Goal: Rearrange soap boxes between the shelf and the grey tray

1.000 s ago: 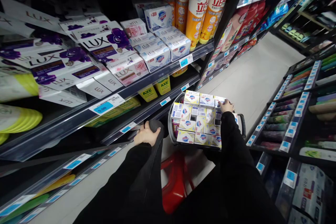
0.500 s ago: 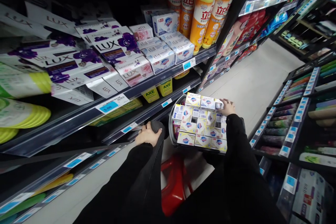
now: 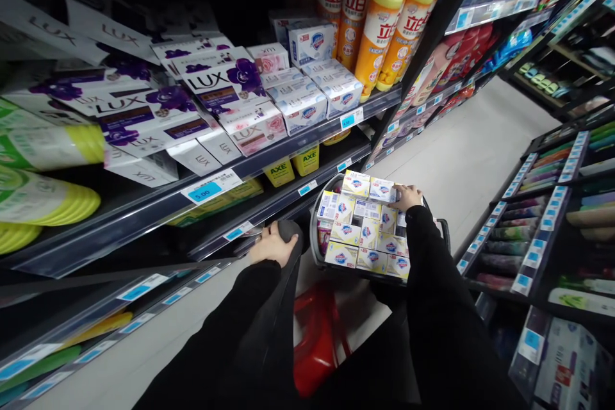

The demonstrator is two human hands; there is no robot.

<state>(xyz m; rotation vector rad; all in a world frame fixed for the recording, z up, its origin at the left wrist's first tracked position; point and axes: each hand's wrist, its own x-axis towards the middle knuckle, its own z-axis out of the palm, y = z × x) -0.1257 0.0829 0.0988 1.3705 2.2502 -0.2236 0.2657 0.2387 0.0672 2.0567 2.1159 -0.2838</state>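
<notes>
Right hand (image 3: pixel 407 196) shifted left over grey wire basket (image 3: pixel 314 234), centre frame; grip now closed on white-and-blue soap box (image 3: pixel 383 189) at top row (earlier only touching edge). Left hand (image 3: pixel 271 246) unchanged, wrapped round dark rounded knee (image 3: pixel 287 230), lower centre.

The right hand (image 3: pixel 407 196) hides part of the soap box (image 3: pixel 383 189) beneath it. The basket (image 3: pixel 317 230) shows only its left rim, boxes covering the rest. Price tags (image 3: pixel 206 188) on the shelf edge are too small to read.
</notes>
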